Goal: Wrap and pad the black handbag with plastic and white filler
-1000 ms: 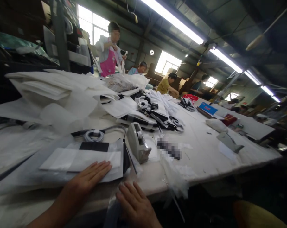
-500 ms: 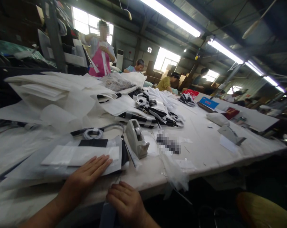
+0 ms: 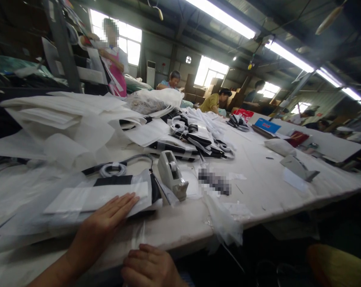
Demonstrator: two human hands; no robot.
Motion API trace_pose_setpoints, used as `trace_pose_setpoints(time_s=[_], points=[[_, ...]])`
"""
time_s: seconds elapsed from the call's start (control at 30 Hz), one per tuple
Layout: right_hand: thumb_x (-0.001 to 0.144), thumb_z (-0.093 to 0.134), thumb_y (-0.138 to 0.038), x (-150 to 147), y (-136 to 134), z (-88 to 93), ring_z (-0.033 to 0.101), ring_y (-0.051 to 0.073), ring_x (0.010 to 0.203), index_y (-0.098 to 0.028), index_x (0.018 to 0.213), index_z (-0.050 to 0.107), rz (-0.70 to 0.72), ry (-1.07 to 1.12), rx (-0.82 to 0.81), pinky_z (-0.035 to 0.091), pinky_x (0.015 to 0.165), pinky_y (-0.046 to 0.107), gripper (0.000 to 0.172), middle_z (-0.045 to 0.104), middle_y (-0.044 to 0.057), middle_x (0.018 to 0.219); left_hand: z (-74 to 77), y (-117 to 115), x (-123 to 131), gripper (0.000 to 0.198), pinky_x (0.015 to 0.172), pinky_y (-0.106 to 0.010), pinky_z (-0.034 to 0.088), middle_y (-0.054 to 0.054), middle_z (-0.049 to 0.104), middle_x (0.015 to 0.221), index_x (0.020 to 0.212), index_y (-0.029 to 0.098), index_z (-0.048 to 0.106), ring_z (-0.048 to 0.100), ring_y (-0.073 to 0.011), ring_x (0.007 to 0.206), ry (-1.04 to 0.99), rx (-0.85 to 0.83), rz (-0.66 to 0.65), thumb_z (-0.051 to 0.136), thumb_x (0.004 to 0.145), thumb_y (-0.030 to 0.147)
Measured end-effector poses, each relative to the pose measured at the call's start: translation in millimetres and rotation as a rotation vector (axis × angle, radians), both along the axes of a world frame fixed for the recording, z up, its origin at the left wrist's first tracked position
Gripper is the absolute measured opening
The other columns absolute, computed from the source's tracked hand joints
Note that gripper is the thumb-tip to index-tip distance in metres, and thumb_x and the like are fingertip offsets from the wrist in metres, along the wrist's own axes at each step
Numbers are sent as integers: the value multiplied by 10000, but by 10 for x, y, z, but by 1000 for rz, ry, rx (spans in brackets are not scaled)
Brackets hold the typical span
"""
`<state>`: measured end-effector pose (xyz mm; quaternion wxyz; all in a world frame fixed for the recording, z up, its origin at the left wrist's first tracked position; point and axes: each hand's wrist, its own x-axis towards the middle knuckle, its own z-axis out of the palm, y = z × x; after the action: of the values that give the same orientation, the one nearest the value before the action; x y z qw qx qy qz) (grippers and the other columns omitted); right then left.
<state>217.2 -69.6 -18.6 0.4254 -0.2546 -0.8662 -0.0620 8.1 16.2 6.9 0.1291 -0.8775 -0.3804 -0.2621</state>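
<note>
My left hand (image 3: 110,219) lies flat, fingers stretched out together, on a folded white sheet (image 3: 79,199) that wraps a black bag (image 3: 113,180). The bag's strap curves up behind it, with a coil (image 3: 112,170) in clear wrap beside the strap. At the table's front edge, my right hand (image 3: 150,265) is closed with its fingers curled. A shiny clear streak, like thin plastic, runs from near these fingers up towards the bag; what they grip is hidden. Right of the bag stands a grey tape dispenser (image 3: 172,175).
A stack of white sheets (image 3: 63,119) is at left, and wrapped black bags (image 3: 186,139) are piled behind the dispenser. Plastic scraps (image 3: 224,219) hang over the front edge. A second dispenser (image 3: 300,167) stands at right. Several people work farther back.
My right hand has moved down and slightly left, away from the bag. My left hand and the wrapped bag have slid slightly left. A person in a pink apron has turned and moved left.
</note>
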Motion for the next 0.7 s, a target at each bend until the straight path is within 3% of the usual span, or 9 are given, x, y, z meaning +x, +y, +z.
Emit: trace_pose_setpoints(time_s=[0.2,0.37,0.7], points=[[991,506,-224,34,-38,87,739,83,883,-203,861,656,-27,41,65,482,1048,221,200,791,-54,876,-33,-6,8,506,1116,-395,433,-50,526,1463,1509,221,347,545,-204,1296,13,77,-40,354,1005,174],[1003,490,-188,287,-1,242,709,141,1043,-140,1122,659,-47,-133,27,498,1043,266,212,777,15,1051,-48,-37,34,511,1117,-394,425,-62,515,1470,1504,194,356,514,-202,1325,60,107,-44,308,1001,123],[986,520,-162,334,10,111,743,123,935,-165,950,690,24,-71,21,483,1054,284,174,797,-2,932,-48,-97,85,500,1118,-404,432,-63,512,1472,1493,195,366,478,-201,1355,22,90,-14,316,1009,76]])
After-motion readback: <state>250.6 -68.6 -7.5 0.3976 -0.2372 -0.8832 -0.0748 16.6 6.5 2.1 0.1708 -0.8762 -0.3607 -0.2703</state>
